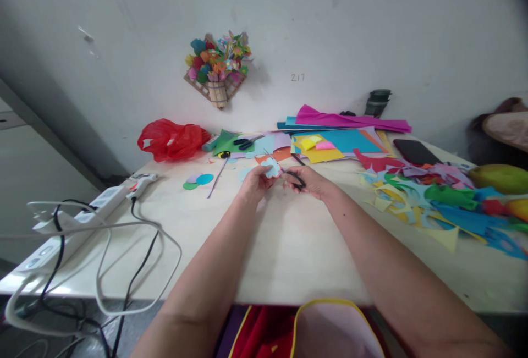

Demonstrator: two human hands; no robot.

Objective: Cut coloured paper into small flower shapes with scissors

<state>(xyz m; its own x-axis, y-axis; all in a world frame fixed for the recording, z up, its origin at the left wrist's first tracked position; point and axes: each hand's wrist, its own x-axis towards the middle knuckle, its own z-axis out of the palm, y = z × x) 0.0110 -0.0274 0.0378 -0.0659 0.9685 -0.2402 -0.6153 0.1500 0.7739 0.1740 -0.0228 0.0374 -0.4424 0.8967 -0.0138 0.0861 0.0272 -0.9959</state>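
My left hand (256, 183) pinches a small light-blue flower-shaped paper cutout (270, 169) with a reddish edge. Close beside it, my right hand (309, 181) has its fingers in the dark handles of a pair of scissors (297, 180). The scissor blades point toward the paper; whether they touch it I cannot tell. Left of the hands lie several paper circles, among them a blue paper circle (205, 179), and a thin purple paper strip (218, 177). Behind the hands is an orange paper piece (280, 154).
A second pair of scissors (244, 142) rests near a red plastic bag (173, 139). Coloured paper sheets (342, 141) lie at the back. Paper scraps (429, 198) and a dark phone (416, 152) are on the right. A power strip (78, 226) with loose cables occupies the left edge.
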